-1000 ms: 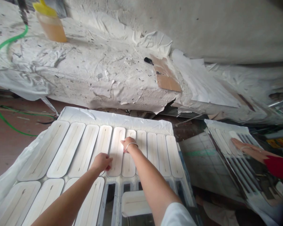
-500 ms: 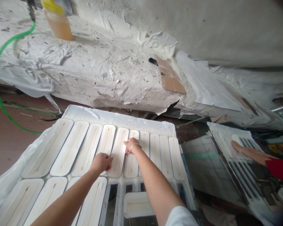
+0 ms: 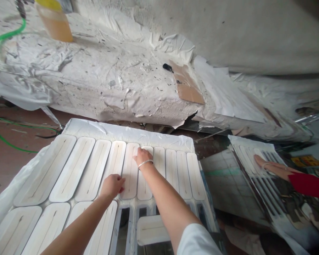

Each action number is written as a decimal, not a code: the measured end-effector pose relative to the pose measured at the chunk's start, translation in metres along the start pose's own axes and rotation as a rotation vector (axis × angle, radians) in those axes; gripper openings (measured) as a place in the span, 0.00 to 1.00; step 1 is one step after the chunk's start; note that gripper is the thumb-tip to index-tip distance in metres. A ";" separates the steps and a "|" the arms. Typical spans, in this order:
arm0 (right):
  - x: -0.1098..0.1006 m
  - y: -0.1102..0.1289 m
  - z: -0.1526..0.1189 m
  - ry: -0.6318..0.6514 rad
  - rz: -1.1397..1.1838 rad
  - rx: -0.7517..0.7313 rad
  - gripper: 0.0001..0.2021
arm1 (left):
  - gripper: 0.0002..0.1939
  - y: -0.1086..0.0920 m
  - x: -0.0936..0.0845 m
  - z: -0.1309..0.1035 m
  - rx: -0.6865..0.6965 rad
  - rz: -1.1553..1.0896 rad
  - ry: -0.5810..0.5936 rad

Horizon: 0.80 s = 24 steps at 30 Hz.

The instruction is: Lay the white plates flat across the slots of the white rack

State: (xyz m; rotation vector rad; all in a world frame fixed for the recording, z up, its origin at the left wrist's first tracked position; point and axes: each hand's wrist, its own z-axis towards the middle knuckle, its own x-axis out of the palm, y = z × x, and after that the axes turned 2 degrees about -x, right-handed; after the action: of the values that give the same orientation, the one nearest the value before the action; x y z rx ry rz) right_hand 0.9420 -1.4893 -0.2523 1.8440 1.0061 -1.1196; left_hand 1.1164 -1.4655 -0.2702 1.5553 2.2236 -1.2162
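White oblong panels with rounded ends and a thin dark line down the middle lie side by side in rows on a slotted frame (image 3: 131, 230). My left hand (image 3: 113, 186) is closed, with its fingers curled at the lower left edge of one white oblong panel (image 3: 130, 168) in the far row. My right hand (image 3: 144, 157), with a bracelet at the wrist, pinches the upper right edge of that same panel and partly covers the neighbouring one. A single loose panel (image 3: 152, 230) lies crosswise over the open slots, partly hidden by my right forearm.
A paint-spattered covered bench (image 3: 108, 81) runs behind, with a yellow-topped bottle (image 3: 55, 23), a cardboard piece (image 3: 187, 85) and a small black object (image 3: 167, 67). A green hose (image 3: 7, 33) hangs at left. At right, another person's hand (image 3: 260, 162) works over a similar frame (image 3: 268, 193).
My right hand has shifted slightly up along the panel's edge, its fingers now more over the top. My left hand stays by the lower left edge. The whole view has drifted a little.
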 end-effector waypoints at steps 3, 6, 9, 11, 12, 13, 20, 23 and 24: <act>0.006 -0.002 0.001 -0.117 -0.142 -0.302 0.21 | 0.14 -0.002 -0.002 -0.002 0.028 0.048 -0.015; 0.011 -0.008 0.004 -0.064 -0.183 -0.381 0.23 | 0.14 -0.002 -0.004 -0.001 0.066 0.087 -0.022; 0.012 -0.013 0.008 -0.054 -0.194 -0.393 0.23 | 0.13 0.000 -0.005 0.002 0.076 0.110 -0.009; 0.011 -0.015 0.009 -0.055 -0.208 -0.408 0.24 | 0.12 0.001 -0.005 0.004 0.066 0.129 0.005; 0.010 -0.015 0.010 -0.052 -0.213 -0.414 0.24 | 0.12 0.000 -0.006 0.005 0.062 0.146 0.012; 0.009 -0.014 0.011 -0.045 -0.218 -0.417 0.24 | 0.12 -0.001 -0.007 0.006 0.061 0.168 0.017; 0.010 0.003 0.003 0.025 -0.293 -0.364 0.29 | 0.15 -0.010 -0.018 -0.003 0.158 0.488 -0.112; 0.020 0.005 -0.011 0.018 -0.262 -0.333 0.33 | 0.27 0.000 -0.011 -0.004 0.435 0.744 -0.272; 0.024 0.004 -0.015 -0.002 -0.242 -0.338 0.33 | 0.30 0.005 -0.007 -0.003 0.504 0.803 -0.286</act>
State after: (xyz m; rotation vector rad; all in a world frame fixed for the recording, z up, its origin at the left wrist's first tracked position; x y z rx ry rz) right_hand 0.9582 -1.4717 -0.2683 1.4799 1.3542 -1.0139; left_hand 1.1246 -1.4675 -0.2671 1.9777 0.9601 -1.6096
